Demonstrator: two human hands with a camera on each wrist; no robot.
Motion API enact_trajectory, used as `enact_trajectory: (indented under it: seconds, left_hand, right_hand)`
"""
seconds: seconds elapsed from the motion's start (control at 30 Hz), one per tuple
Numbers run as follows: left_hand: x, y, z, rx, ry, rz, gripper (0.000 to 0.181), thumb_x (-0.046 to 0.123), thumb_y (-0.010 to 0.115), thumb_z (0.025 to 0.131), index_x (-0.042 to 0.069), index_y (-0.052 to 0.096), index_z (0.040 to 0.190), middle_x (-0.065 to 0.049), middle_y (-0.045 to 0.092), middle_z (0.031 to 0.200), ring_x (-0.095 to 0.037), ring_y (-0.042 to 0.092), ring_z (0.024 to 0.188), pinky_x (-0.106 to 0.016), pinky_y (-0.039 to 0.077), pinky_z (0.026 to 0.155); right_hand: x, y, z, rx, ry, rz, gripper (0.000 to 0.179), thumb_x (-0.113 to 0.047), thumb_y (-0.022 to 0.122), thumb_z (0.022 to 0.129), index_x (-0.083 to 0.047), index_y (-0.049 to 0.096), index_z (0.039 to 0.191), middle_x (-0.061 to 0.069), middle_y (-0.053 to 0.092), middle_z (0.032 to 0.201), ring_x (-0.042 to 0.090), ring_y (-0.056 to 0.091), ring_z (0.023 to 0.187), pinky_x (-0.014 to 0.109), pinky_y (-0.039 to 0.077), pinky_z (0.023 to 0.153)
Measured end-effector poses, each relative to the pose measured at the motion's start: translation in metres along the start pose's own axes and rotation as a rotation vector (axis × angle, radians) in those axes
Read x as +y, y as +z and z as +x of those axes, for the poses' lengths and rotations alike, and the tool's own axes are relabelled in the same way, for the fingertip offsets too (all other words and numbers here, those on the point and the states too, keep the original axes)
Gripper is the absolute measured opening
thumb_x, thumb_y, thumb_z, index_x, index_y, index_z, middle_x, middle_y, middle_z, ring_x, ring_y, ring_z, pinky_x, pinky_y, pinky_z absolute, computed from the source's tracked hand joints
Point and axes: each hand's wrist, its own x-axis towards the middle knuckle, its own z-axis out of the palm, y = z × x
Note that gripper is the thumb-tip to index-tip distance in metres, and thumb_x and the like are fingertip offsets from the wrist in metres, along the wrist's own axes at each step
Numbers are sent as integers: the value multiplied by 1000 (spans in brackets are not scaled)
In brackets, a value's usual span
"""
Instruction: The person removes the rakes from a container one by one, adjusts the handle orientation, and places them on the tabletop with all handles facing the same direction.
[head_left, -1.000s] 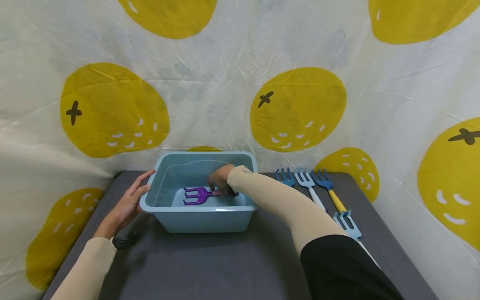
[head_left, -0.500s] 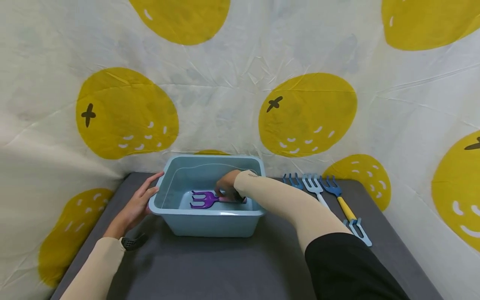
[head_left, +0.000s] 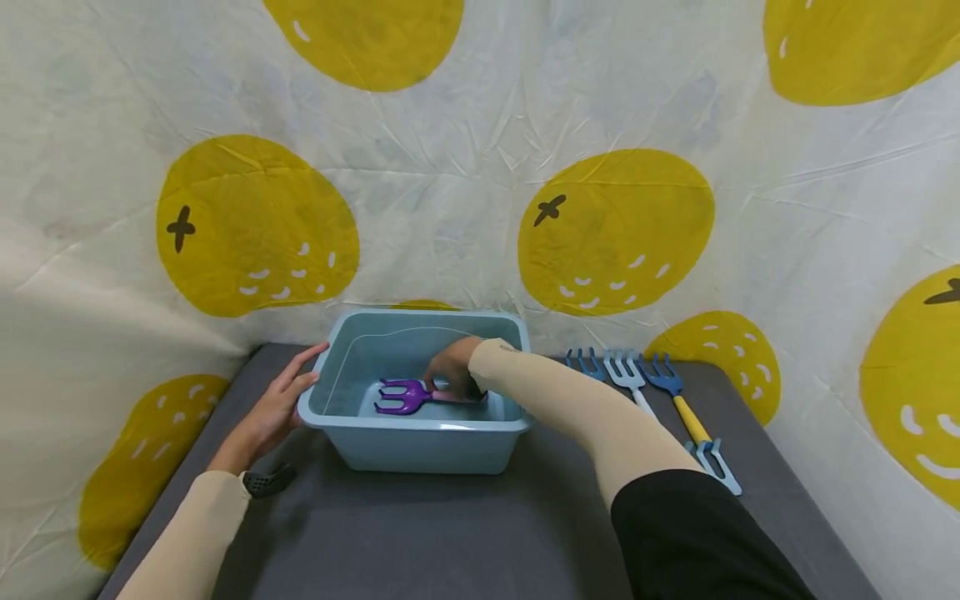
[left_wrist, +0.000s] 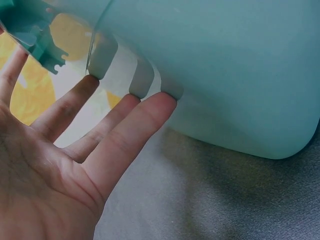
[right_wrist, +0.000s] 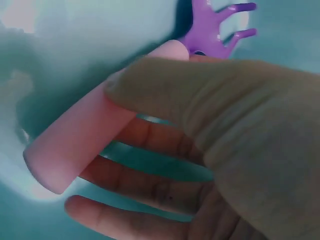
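Note:
A light blue plastic basin (head_left: 412,448) stands on the grey table near its back edge. Inside it lies a hand rake (head_left: 405,397) with a purple pronged head pointing left and a pink handle (right_wrist: 75,140). My right hand (head_left: 453,367) reaches into the basin and grips that handle; in the right wrist view the thumb lies along the top with fingers beneath. At the basin's left side is my left hand (head_left: 273,408). Its fingers are spread and fairly straight, and in the left wrist view the fingertips (left_wrist: 167,100) touch the outer wall.
Right of the basin lie several more rakes: a blue one (head_left: 588,364), a light blue one (head_left: 624,368) with a white handle, a blue one (head_left: 663,377) with a yellow handle, and another light blue one (head_left: 716,465) nearer. A fruit-print cloth (head_left: 450,225) hangs behind.
The head view has shifted slightly, moving everything a little rightward. Since half a second ago, my right hand and the rake have slid slightly left inside the basin. My left hand stays at the basin's side.

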Motion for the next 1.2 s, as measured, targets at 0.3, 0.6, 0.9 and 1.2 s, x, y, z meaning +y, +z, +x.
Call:
enact_trajectory:
  seconds: [0.3, 0.6, 0.9, 1.2]
  left_hand:
    - [0, 1, 0, -9, 9, 10, 56, 37, 45, 111, 35, 24, 163, -10, 26, 154, -18, 63, 99, -40, 60, 76]
    - [1, 0, 0, -16, 20, 15, 55, 36, 44, 111, 36, 25, 163, -10, 28, 151, -15, 64, 96, -39, 60, 76]
    - [1, -1, -1, -28, 15, 7, 55, 36, 44, 111, 37, 24, 163, -9, 24, 154, -14, 63, 100, -40, 60, 76]
    - [5, 0, -2, -22, -4, 5, 57, 38, 46, 111, 38, 24, 163, -15, 19, 157, -14, 63, 99, -40, 60, 77]
  right_hand:
    - [11, -26, -13, -30, 8, 156, 33, -25, 72, 95, -38, 65, 125, -6, 61, 115, 15, 61, 79, 29, 49, 60]
    - [16, -57, -60, -23, 29, 303, 51, -15, 74, 92, -38, 58, 135, 0, 44, 140, 19, 60, 76, 30, 52, 60]
    - [29, -77, -119, 45, -16, 394, 57, -20, 75, 93, -29, 52, 144, 13, 62, 107, 26, 69, 85, 38, 61, 66]
    - [47, -79, -177, 113, -34, 525, 53, -14, 72, 96, -20, 50, 143, 18, 66, 107, 27, 71, 85, 43, 61, 67]
